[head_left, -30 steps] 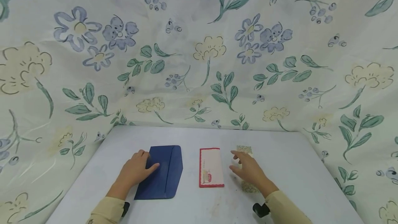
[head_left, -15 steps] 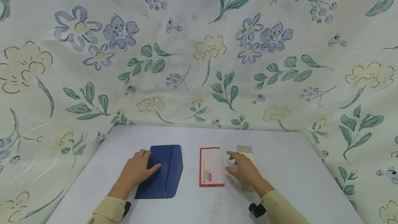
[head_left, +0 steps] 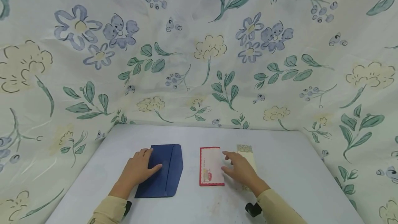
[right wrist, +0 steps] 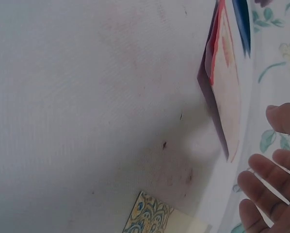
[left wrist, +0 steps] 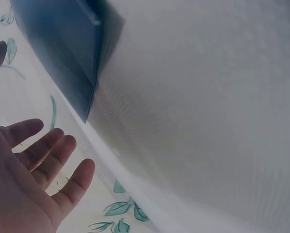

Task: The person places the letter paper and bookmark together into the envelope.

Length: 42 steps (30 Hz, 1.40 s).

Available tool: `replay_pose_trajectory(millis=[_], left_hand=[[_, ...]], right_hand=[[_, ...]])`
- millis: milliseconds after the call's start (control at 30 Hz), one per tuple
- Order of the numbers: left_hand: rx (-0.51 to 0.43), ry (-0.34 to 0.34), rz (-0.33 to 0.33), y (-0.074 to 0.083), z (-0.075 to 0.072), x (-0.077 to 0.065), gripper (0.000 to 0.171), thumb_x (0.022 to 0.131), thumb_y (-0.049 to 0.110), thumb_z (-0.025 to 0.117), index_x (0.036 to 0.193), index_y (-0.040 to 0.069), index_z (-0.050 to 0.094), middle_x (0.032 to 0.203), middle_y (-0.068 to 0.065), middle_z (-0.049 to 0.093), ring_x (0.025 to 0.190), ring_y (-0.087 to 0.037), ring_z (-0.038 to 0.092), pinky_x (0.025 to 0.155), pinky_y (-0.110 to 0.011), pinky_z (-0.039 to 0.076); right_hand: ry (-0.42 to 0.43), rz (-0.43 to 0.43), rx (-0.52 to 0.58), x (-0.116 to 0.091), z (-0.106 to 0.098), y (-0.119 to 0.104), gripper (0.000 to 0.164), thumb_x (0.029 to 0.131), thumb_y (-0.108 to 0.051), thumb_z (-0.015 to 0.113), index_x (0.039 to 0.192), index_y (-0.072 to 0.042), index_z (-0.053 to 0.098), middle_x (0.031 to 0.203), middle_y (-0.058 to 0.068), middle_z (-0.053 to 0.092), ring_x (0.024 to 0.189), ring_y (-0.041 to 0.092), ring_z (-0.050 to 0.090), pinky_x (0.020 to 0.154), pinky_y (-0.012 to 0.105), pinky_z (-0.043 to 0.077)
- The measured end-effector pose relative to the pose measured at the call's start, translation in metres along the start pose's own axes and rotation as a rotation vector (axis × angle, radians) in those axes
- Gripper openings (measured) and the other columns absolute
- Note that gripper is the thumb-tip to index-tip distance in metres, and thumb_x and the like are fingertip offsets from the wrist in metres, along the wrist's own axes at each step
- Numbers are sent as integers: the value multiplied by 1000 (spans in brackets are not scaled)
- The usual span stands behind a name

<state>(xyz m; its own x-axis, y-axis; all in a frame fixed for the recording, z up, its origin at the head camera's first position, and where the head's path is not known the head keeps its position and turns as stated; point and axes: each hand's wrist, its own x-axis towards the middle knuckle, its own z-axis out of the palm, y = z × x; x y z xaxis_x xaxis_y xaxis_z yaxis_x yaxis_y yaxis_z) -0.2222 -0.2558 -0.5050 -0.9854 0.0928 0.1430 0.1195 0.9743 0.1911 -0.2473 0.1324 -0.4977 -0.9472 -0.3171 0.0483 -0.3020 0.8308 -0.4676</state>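
A dark blue envelope [head_left: 160,182] lies on the white table with its flap to the right. My left hand [head_left: 140,168] hovers at its left side, thumb over the envelope in the head view; in the left wrist view its fingers are loosely spread and grip nothing. In the middle lies a pinkish-white card [head_left: 212,161] with a red border, slightly raised along one side in the right wrist view. My right hand [head_left: 243,170], fingers relaxed, has its fingertips right at the card's right edge. Partly beneath that hand is a cream strip with patterned ends [head_left: 245,148].
The white table [head_left: 286,168] carries faint reddish smudges near the front. Floral cloth [head_left: 186,61] hangs behind and on both sides. Each wrist wears a black camera mount; the right mount [head_left: 253,210] shows beside the sleeve.
My right hand has moved left, from above the patterned strip to the card's right edge. My left hand has shifted slightly right over the envelope. The papers have stayed put.
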Motion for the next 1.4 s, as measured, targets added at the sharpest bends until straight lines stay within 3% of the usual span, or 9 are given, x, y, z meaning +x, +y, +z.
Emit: replay_pose_trajectory(millis=[1033,1400], left_hand=[[-19,6,31,10,3,-2,95,84,54,77,145,-10,44,142,-34,48,128,-52,48,98,-67,44],[-5,-25,16,16,3,-2,98,83,57,77,146,-9,43,143,-34,47,130,-52,47,101,-67,42]], right_hand=[[0,-61,-18,5,12,-17,62,90,-34,78,145,-16,55,120,1,66,105,19,63,90,39,57],[-15,-68,-9,7,20,-21,61,91,-36,77,145,-18,55,120,-1,67,109,19,62,93,41,55]])
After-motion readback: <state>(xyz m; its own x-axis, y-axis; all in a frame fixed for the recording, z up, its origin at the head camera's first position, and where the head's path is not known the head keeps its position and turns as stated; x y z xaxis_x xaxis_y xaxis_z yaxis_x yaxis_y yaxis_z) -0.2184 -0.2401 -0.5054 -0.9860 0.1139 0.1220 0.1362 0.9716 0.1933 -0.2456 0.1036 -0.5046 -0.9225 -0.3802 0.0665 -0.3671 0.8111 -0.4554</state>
